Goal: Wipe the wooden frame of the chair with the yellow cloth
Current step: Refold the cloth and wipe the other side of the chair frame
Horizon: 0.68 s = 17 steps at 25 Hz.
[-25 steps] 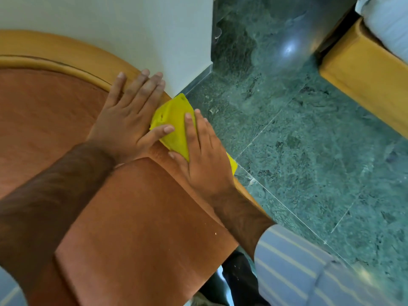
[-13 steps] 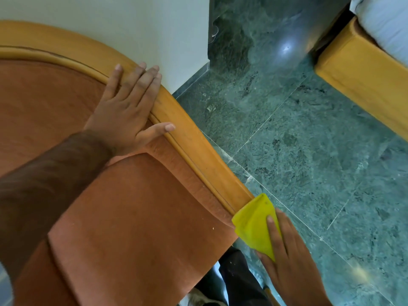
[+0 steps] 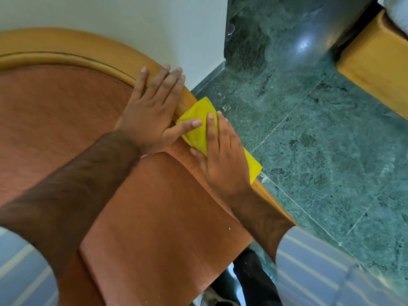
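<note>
The chair has a curved light wooden frame [image 3: 72, 51] around orange-brown upholstery [image 3: 154, 217]. My left hand [image 3: 152, 109] lies flat and spread on the frame's top curve, its thumb touching the yellow cloth [image 3: 197, 127]. My right hand [image 3: 223, 155] presses the folded yellow cloth flat onto the frame's right side rail, just below the left hand. Part of the cloth sticks out beyond the fingers and at the outer edge of the palm. The rail under the cloth is hidden.
A white wall [image 3: 132, 23] stands right behind the chair back. Green marble floor [image 3: 320, 151] spreads to the right. A wooden bed base [image 3: 375, 69] with white bedding sits at the top right. My dark trouser leg [image 3: 251, 279] shows below the seat.
My right hand slid the cloth down to the rail's lower end half a second ago, then back up the rail to beside the left hand. The left hand stayed on the frame.
</note>
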Each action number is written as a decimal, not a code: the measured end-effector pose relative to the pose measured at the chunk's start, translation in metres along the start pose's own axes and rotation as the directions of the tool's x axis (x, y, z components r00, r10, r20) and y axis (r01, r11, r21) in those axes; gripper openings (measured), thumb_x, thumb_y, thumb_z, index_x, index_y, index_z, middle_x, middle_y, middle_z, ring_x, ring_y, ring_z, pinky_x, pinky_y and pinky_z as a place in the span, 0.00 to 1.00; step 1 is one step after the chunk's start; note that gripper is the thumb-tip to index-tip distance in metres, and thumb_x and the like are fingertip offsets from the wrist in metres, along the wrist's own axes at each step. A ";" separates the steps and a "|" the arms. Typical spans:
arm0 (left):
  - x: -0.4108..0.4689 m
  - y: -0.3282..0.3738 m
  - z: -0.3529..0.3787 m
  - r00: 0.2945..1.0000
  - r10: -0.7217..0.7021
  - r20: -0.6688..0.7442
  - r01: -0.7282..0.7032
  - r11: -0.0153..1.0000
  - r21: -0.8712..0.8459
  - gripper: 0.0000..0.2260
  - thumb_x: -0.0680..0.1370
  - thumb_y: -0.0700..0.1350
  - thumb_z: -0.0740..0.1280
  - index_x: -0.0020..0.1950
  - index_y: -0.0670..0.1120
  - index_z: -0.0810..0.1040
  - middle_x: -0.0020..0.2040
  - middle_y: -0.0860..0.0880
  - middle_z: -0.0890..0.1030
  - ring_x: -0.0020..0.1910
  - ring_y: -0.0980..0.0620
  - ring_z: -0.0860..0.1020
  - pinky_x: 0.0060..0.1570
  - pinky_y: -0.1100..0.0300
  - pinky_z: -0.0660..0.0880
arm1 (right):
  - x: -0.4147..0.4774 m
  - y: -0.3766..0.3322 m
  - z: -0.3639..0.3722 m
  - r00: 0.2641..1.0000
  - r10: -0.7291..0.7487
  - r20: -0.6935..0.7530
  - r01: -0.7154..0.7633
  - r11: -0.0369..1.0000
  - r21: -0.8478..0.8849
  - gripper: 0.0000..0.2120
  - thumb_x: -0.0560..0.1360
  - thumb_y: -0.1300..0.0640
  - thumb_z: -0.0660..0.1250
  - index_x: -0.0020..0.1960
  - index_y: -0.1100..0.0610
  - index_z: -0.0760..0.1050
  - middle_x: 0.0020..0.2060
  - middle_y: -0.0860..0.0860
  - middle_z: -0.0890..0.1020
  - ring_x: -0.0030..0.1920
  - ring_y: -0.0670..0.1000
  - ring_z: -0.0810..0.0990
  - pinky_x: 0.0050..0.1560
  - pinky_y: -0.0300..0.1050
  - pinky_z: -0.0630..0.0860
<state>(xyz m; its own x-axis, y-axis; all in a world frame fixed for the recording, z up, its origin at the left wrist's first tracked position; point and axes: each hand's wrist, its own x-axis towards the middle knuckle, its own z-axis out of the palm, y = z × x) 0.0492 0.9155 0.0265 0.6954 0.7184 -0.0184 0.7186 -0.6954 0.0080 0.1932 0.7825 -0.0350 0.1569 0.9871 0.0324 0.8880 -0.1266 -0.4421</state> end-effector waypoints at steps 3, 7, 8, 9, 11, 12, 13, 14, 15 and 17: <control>-0.008 0.028 -0.004 0.966 -0.222 -0.134 0.162 0.920 -0.356 0.38 0.79 0.69 0.59 0.74 0.40 0.76 0.78 0.40 0.72 0.81 0.41 0.65 0.82 0.44 0.60 | -0.013 0.025 -0.020 0.998 0.055 0.031 -0.063 0.915 0.398 0.40 0.80 0.35 0.60 0.83 0.56 0.54 0.82 0.55 0.60 0.82 0.54 0.57 0.81 0.51 0.57; -0.028 0.085 0.007 0.737 -0.666 -0.115 0.446 0.607 -0.657 0.26 0.74 0.60 0.77 0.58 0.40 0.76 0.57 0.42 0.78 0.54 0.45 0.76 0.58 0.54 0.75 | -0.035 0.078 -0.057 0.808 0.413 0.420 -0.568 0.735 0.371 0.32 0.72 0.32 0.70 0.69 0.50 0.76 0.64 0.50 0.82 0.64 0.50 0.79 0.54 0.40 0.72; -0.029 0.096 0.009 0.677 -0.736 0.005 0.513 0.467 -0.720 0.24 0.72 0.57 0.79 0.56 0.43 0.74 0.52 0.46 0.78 0.49 0.48 0.76 0.54 0.55 0.76 | -0.042 0.086 -0.059 0.775 0.430 0.463 -0.599 0.732 0.324 0.26 0.71 0.34 0.73 0.60 0.51 0.82 0.56 0.48 0.84 0.56 0.49 0.82 0.45 0.37 0.71; -0.029 0.103 0.010 0.622 -0.774 0.118 0.553 0.328 -0.766 0.23 0.72 0.54 0.80 0.56 0.45 0.72 0.48 0.49 0.78 0.46 0.50 0.78 0.51 0.53 0.79 | -0.045 0.089 -0.061 0.780 0.435 0.450 -0.600 0.724 0.340 0.20 0.70 0.37 0.76 0.53 0.51 0.84 0.49 0.46 0.85 0.51 0.48 0.82 0.41 0.37 0.69; -0.031 0.101 0.010 0.544 -0.791 0.280 0.537 0.072 -0.840 0.19 0.74 0.48 0.80 0.57 0.47 0.73 0.45 0.49 0.81 0.47 0.45 0.84 0.49 0.46 0.84 | -0.044 0.086 -0.067 0.820 0.431 0.377 -0.570 0.683 0.457 0.14 0.69 0.44 0.79 0.43 0.54 0.82 0.38 0.46 0.83 0.43 0.48 0.81 0.40 0.42 0.72; -0.034 0.096 0.008 0.528 -0.779 0.338 0.483 -0.053 -0.874 0.17 0.75 0.45 0.79 0.58 0.46 0.75 0.46 0.48 0.82 0.49 0.44 0.85 0.48 0.46 0.85 | -0.041 0.082 -0.071 0.828 0.434 0.354 -0.560 0.627 0.542 0.15 0.69 0.47 0.80 0.43 0.57 0.81 0.36 0.50 0.83 0.41 0.51 0.81 0.42 0.46 0.75; -0.039 0.089 0.004 0.527 -0.755 0.390 0.405 -0.179 -0.896 0.14 0.77 0.42 0.77 0.59 0.44 0.78 0.47 0.46 0.83 0.50 0.45 0.85 0.48 0.47 0.86 | -0.037 0.078 -0.075 0.824 0.431 0.367 -0.558 0.508 0.657 0.15 0.68 0.50 0.80 0.45 0.59 0.81 0.39 0.54 0.84 0.43 0.54 0.84 0.46 0.52 0.80; -0.049 0.080 -0.002 0.536 -0.724 0.434 0.321 -0.300 -0.898 0.11 0.78 0.40 0.75 0.58 0.43 0.80 0.48 0.46 0.83 0.50 0.47 0.85 0.48 0.49 0.86 | -0.032 0.069 -0.079 0.818 0.401 0.413 -0.549 0.328 0.769 0.15 0.67 0.51 0.81 0.48 0.58 0.82 0.45 0.57 0.87 0.48 0.56 0.87 0.52 0.57 0.83; -0.063 0.070 -0.009 0.550 -0.697 0.460 0.242 -0.394 -0.886 0.08 0.78 0.38 0.74 0.56 0.44 0.81 0.48 0.47 0.85 0.49 0.50 0.85 0.48 0.52 0.85 | -0.027 0.059 -0.081 0.811 0.349 0.469 -0.541 0.144 0.828 0.16 0.66 0.53 0.80 0.52 0.56 0.83 0.51 0.56 0.88 0.53 0.57 0.87 0.57 0.60 0.84; -0.095 0.054 -0.022 0.560 -0.683 0.469 0.111 -0.499 -0.860 0.06 0.79 0.36 0.72 0.51 0.47 0.81 0.46 0.49 0.86 0.46 0.53 0.85 0.44 0.57 0.84 | -0.018 0.031 -0.078 0.822 0.256 0.509 -0.519 -0.034 0.854 0.16 0.68 0.55 0.78 0.55 0.53 0.82 0.56 0.54 0.88 0.56 0.55 0.87 0.57 0.60 0.84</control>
<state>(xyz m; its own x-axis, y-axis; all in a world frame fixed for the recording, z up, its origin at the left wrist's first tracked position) 0.0216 0.8103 0.0508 -0.1053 0.8684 -0.4845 -0.2753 0.4427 0.8533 0.2511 0.7529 0.0208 0.1365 0.8287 -0.5428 -0.4807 -0.4237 -0.7677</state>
